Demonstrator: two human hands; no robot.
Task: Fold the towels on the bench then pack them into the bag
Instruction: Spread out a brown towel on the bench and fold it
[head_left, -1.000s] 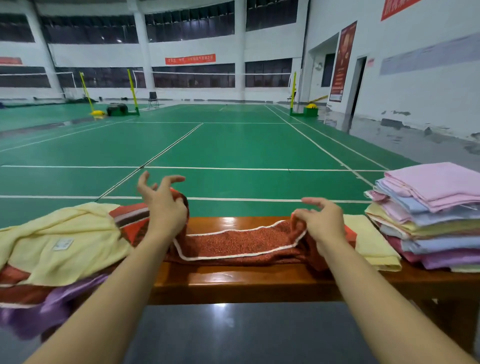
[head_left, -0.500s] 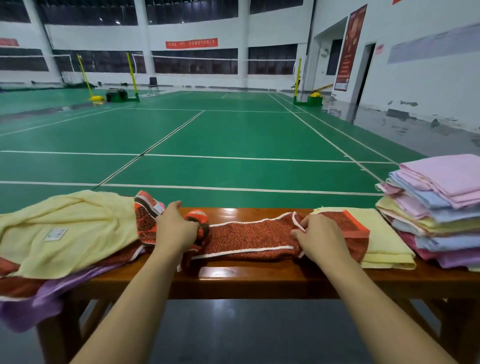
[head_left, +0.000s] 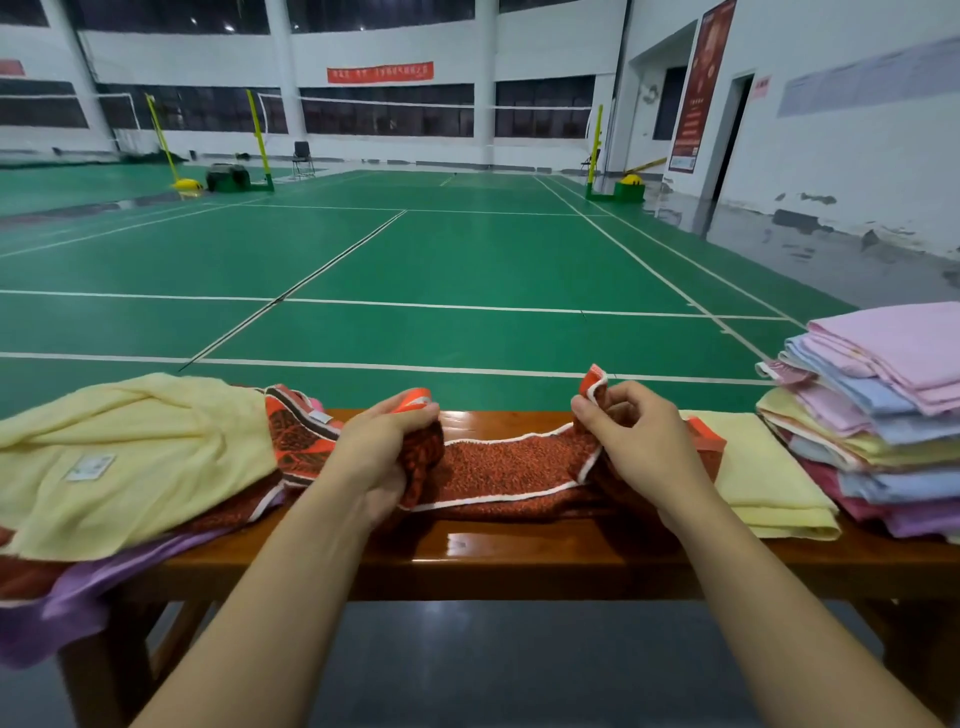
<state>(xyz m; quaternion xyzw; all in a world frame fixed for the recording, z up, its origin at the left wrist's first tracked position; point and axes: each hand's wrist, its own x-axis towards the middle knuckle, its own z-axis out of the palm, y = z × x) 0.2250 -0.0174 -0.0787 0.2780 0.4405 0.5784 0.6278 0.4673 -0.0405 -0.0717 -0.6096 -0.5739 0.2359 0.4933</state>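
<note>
From the head camera, I look down at a wooden bench (head_left: 519, 551) at the edge of a green court (head_left: 467, 260). My left hand (head_left: 382, 457) is clenched around one end of a red towel (head_left: 511, 467) with white edging, the fabric bunched in my curled fingers. My right hand (head_left: 636, 441) pinches the other end, thumb and fingers closed on a raised orange corner. The towel's middle sags between my hands and lies on the bench top.

On my left, a loose yellow towel (head_left: 135, 457) lies over a heap of unfolded ones, with a purple towel (head_left: 62, 608) hanging off the bench edge beneath it. Just right of my right hand lies a folded yellow towel (head_left: 769, 483), partly under the red one's end. Beyond it, at the right end of the bench, stands a stack of folded towels (head_left: 883, 415) in pink, blue and yellow.
</note>
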